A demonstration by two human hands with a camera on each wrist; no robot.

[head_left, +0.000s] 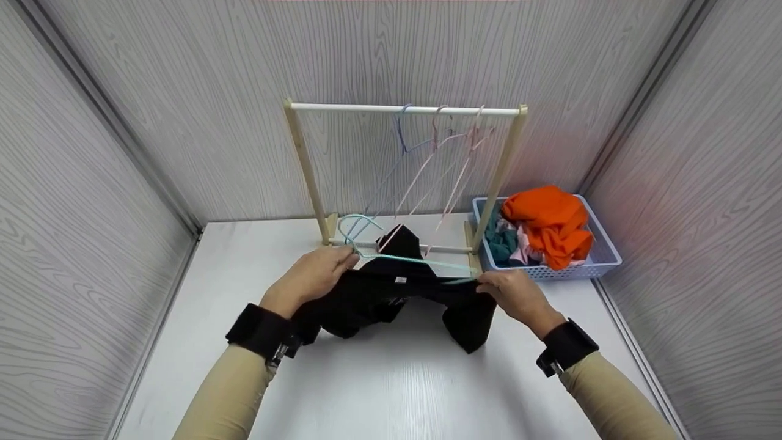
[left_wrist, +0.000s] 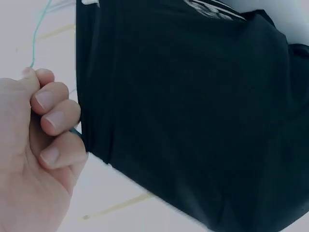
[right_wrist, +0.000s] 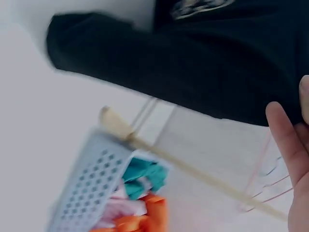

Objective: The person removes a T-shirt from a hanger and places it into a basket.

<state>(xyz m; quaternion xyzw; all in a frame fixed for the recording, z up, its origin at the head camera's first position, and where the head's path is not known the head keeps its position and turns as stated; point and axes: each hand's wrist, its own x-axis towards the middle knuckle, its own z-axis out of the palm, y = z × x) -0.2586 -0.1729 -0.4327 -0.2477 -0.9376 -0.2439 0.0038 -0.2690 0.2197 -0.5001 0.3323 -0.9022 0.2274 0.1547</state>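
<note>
A black garment (head_left: 366, 299) with a small white label at its upper edge hangs between my two hands, its lower parts drooping over the white table. A thin mint-green clothes hanger (head_left: 403, 259) runs along that edge, hook towards the left. My left hand (head_left: 314, 275) holds the hanger near its hook end, fingers curled at the garment's edge; in the left wrist view the left hand (left_wrist: 48, 125) has the hanger wire passing through it. My right hand (head_left: 516, 296) pinches the garment's right corner by the hanger's other end. A pale print (right_wrist: 200, 6) shows on the cloth.
Behind the garment stands a rack with wooden posts (head_left: 305, 171) and a white rail (head_left: 354, 108), bearing several blue and pink hangers (head_left: 418, 174). To its right, a light-blue basket (head_left: 602, 250) contains orange (head_left: 550, 220), teal and pink cloth. Grey wood-patterned walls enclose the table.
</note>
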